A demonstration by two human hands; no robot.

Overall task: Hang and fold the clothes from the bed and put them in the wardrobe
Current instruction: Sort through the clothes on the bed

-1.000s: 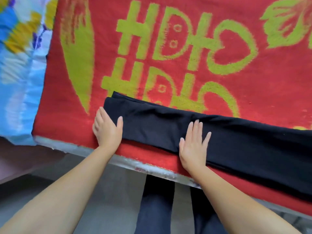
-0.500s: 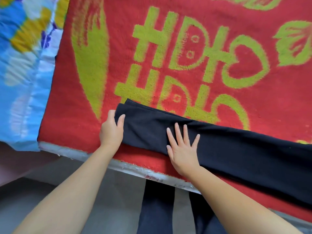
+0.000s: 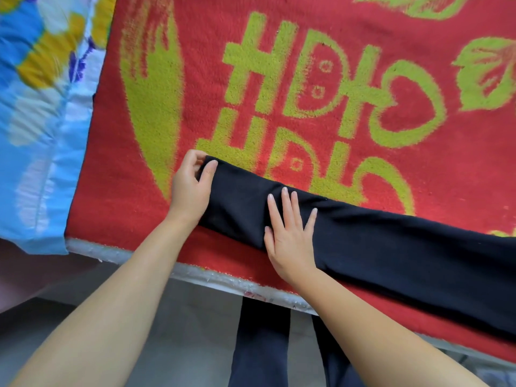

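Your left hand [image 3: 191, 188] has slid up to the far corner of the black trousers [image 3: 377, 247] and now pinches it; your right hand [image 3: 290, 236] lies flat, fingers straight. With the trousers along the blanket [image 3: 279, 79] edge, lift that end over evenly

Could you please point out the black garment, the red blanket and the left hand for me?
black garment [image 3: 391, 252], head view, on the flat middle of the folded cloth.
red blanket [image 3: 460, 169], head view, on bare red pile above the garment.
left hand [image 3: 190, 188], head view, on its back; it pinches the garment's end.
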